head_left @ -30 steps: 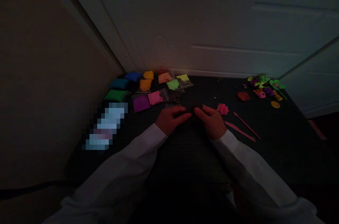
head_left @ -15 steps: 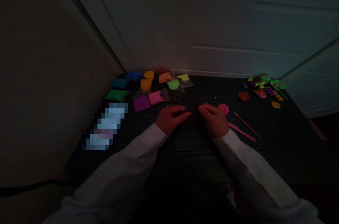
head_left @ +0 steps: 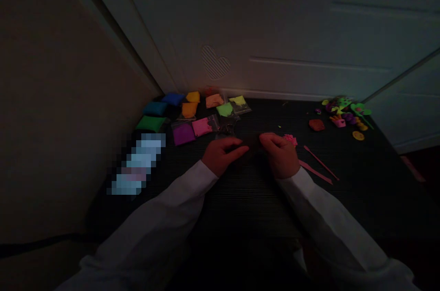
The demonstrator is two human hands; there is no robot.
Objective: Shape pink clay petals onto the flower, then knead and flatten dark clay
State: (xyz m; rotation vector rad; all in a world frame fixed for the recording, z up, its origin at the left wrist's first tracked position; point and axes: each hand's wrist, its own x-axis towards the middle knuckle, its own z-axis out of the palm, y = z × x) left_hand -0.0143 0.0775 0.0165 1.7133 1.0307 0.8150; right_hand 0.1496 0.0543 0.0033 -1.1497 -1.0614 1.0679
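Observation:
The scene is very dim. My left hand (head_left: 222,156) and my right hand (head_left: 280,156) meet over a dark table (head_left: 360,181), both pinched on a dark lump of clay (head_left: 252,144) held between them. Its shape is hard to make out against the table. A small pink clay piece (head_left: 290,139) lies just beyond my right hand. Two thin pink modelling tools (head_left: 318,165) lie to the right of that hand. Both arms wear white sleeves.
Several bags of coloured clay (head_left: 192,117) lie at the back left: blue, green, orange, purple, pink, yellow-green. Finished clay figures (head_left: 345,114) and a red-brown lump (head_left: 316,124) sit at the back right. A white panelled door stands behind the table.
My right hand has shifted slightly to the right and away, drawing the dark lump out a little. My left hand has hardly moved.

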